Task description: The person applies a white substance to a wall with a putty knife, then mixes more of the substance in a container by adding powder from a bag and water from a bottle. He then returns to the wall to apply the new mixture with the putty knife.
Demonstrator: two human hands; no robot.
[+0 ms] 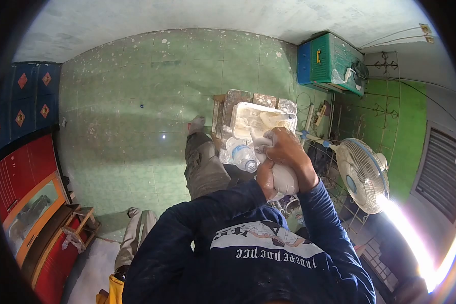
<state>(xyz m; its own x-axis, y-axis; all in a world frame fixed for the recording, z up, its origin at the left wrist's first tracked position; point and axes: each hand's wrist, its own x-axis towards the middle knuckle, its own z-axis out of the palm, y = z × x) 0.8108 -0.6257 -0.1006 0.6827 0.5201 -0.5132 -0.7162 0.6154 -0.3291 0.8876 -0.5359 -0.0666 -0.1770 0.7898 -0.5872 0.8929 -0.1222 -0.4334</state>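
Note:
A pale, rounded, clay-like object is held close to my body, above a low wooden stand. My left hand is wrapped against its near left side. Over its upper part, my right hand has its fingers bent round a pale, narrow piece at the tray's edge. Just beyond the hands lies a white tray smeared with cream-coloured paste. A clear plastic bottle with a blue band stands to the left of my hands.
The wooden stand is splattered. A standing fan is at the right, with a green cabinet behind. Red and blue furniture lines the left. Another person's leg shows at the lower left.

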